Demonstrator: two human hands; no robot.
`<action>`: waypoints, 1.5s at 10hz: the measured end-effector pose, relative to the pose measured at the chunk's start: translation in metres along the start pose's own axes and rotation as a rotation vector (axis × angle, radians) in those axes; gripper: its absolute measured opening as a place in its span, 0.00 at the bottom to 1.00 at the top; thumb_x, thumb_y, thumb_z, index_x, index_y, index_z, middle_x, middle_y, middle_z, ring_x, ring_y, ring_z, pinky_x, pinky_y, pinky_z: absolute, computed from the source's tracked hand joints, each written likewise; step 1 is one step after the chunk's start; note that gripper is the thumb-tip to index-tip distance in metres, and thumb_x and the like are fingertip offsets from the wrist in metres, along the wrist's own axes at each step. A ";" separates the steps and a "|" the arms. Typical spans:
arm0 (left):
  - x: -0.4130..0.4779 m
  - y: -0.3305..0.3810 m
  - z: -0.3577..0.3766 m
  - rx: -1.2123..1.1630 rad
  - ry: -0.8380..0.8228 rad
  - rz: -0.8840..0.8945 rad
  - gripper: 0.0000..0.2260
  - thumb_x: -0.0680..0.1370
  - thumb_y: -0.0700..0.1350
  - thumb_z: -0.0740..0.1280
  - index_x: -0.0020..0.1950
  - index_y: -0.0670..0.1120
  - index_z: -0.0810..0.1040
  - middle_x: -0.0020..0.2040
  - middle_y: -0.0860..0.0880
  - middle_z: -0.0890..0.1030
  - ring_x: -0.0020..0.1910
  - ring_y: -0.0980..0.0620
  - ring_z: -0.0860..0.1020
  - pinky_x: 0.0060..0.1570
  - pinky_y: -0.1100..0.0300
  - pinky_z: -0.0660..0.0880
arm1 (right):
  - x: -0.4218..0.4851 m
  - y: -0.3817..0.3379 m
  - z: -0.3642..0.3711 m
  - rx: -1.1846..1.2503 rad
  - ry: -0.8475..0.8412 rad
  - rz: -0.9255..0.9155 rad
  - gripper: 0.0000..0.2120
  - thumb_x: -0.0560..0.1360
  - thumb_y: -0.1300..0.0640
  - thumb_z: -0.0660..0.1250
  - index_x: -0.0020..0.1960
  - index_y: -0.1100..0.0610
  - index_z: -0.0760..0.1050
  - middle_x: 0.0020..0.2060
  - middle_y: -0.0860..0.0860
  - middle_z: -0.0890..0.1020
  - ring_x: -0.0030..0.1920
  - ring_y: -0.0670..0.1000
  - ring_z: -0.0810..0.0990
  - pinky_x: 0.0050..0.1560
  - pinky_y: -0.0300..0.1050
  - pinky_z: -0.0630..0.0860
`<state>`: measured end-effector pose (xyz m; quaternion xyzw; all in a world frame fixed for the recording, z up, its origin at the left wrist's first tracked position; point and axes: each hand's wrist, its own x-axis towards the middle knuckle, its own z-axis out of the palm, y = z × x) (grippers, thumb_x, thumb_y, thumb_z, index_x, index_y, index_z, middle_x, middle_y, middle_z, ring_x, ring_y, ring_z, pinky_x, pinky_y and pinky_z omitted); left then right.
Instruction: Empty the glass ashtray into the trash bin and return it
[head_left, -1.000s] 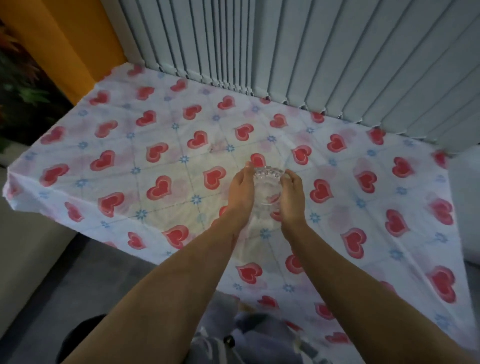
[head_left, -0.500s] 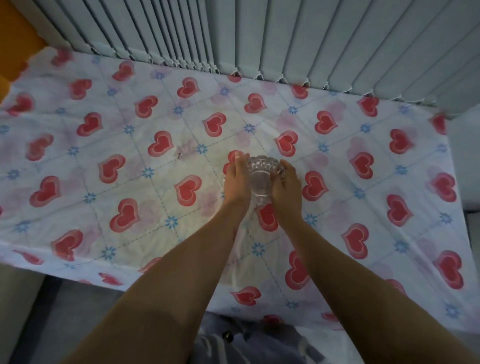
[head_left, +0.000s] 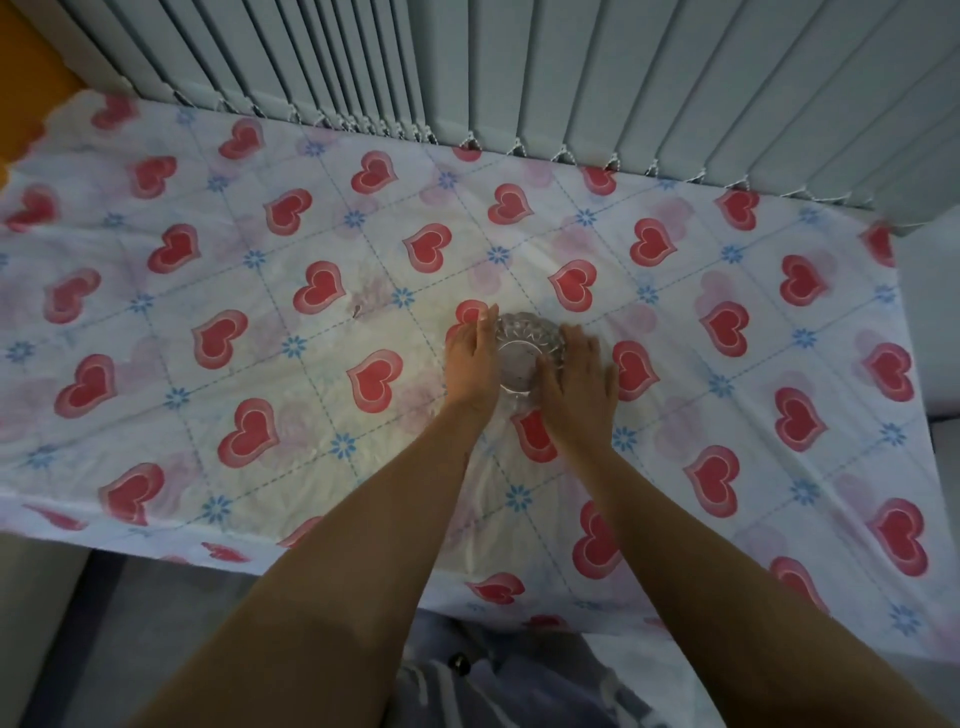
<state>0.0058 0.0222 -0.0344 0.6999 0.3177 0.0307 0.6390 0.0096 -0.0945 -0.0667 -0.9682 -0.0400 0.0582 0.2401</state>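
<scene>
1. One left hand (head_left: 469, 359) of two had its fingers together, curled against the left rim of the ashtray (head_left: 521, 349).
2. The one ashtray sat flat on the cloth (head_left: 291, 395) between the hands; a moment earlier they held it tilted above it.
3. The right hand (head_left: 577, 382), blurred, had its fingers spread over the right rim.

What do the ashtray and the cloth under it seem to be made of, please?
The ashtray looks like clear, glossy pressed glass: the cloth shows through it and its rim is faceted. The tablecloth looks like thin printed fabric, possibly plastic-coated, fairly matte: it creases and drapes over the edge.
</scene>
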 end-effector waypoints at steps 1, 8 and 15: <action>-0.004 -0.005 -0.011 0.125 -0.058 0.097 0.19 0.81 0.58 0.55 0.62 0.49 0.78 0.57 0.49 0.80 0.58 0.49 0.77 0.65 0.49 0.72 | -0.004 0.004 -0.011 0.085 -0.021 -0.007 0.32 0.79 0.38 0.47 0.78 0.53 0.56 0.78 0.53 0.62 0.79 0.55 0.55 0.78 0.58 0.50; -0.001 -0.030 -0.042 0.926 -0.114 0.522 0.40 0.73 0.64 0.67 0.80 0.49 0.57 0.78 0.47 0.65 0.80 0.50 0.56 0.78 0.50 0.53 | -0.003 0.030 -0.032 0.033 -0.064 -0.090 0.39 0.74 0.35 0.63 0.79 0.50 0.55 0.77 0.54 0.64 0.79 0.52 0.55 0.77 0.54 0.47; 0.046 0.032 -0.020 1.254 -0.202 0.463 0.31 0.82 0.61 0.45 0.81 0.47 0.43 0.82 0.48 0.43 0.81 0.49 0.41 0.79 0.49 0.40 | 0.054 0.012 -0.056 -0.106 -0.025 -0.112 0.31 0.82 0.45 0.50 0.80 0.59 0.49 0.79 0.56 0.57 0.80 0.55 0.53 0.79 0.55 0.49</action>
